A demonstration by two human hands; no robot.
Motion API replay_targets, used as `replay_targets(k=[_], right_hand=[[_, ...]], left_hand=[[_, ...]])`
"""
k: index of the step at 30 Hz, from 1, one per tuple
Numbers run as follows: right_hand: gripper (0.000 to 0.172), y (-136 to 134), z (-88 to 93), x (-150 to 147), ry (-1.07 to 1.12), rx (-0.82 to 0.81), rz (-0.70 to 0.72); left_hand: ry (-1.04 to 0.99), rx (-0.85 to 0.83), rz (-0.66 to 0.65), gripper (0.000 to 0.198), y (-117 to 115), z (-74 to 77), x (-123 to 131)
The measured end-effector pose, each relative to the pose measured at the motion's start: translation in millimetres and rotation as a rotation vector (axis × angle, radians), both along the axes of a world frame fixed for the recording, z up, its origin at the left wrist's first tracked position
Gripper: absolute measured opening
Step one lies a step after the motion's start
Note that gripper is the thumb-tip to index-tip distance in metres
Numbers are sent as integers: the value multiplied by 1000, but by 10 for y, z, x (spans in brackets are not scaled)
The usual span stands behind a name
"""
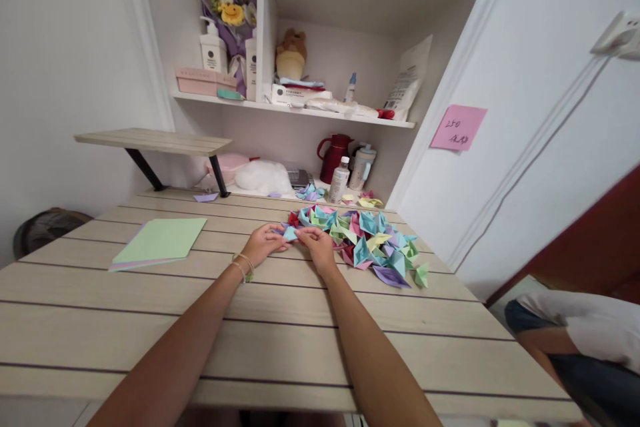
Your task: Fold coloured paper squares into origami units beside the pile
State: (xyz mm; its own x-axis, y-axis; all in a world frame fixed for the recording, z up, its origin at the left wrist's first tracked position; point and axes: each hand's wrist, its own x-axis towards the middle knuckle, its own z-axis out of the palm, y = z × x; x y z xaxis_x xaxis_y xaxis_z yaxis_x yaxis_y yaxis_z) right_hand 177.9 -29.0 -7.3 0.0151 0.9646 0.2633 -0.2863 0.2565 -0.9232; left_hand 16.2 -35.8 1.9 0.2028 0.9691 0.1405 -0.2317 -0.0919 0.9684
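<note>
Between my two hands is a small piece of folded light-blue paper, gripped by the fingertips from both sides. My left hand, with thin bracelets at the wrist, closes on its left side. On its right side the fingers of my right hand pinch it. Just beyond and to the right of my right hand lies a heap of folded paper pieces in blue, green, pink, purple and yellow. A stack of flat coloured sheets, green on top, rests on the table to the left.
A raised wooden stand with black legs is at the back left. A clear bottle, a red jug and a cup stand behind the heap. Another person sits at the right edge.
</note>
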Motion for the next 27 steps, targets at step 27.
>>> replay_targets(k=[27], right_hand=[[34,57,-132,-27,-260,66,-61]], left_hand=[[189,40,1,40,88,-83,-40]])
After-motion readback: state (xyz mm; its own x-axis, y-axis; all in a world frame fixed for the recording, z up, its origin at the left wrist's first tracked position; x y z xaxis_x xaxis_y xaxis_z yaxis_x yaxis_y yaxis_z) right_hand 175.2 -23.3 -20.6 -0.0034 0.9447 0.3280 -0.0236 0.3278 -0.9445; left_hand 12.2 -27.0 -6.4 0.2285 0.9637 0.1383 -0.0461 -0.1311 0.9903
